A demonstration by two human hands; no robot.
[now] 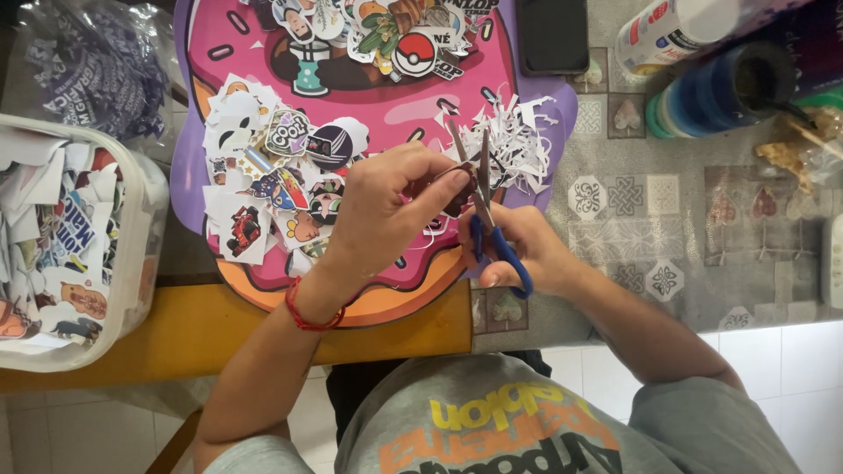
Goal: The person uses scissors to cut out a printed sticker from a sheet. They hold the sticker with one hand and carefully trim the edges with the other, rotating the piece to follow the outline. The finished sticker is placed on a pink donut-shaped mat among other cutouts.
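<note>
The right hand is closed through the blue handles of the scissors. Their long axis runs almost straight away from the person, blades pointing up toward the heap of white paper scraps. The left hand pinches a small dark sticker against the blades, over the pink doughnut-shaped mat on the bench.

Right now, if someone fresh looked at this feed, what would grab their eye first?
The big pink doughnut-shaped mat at centre, strewn with cut-out stickers and white paper trimmings. Over its lower edge, the right hand works blue-handled scissors on a small sticker piece pinched by the left hand. At far left sits a clear tub of paper scraps.
</note>
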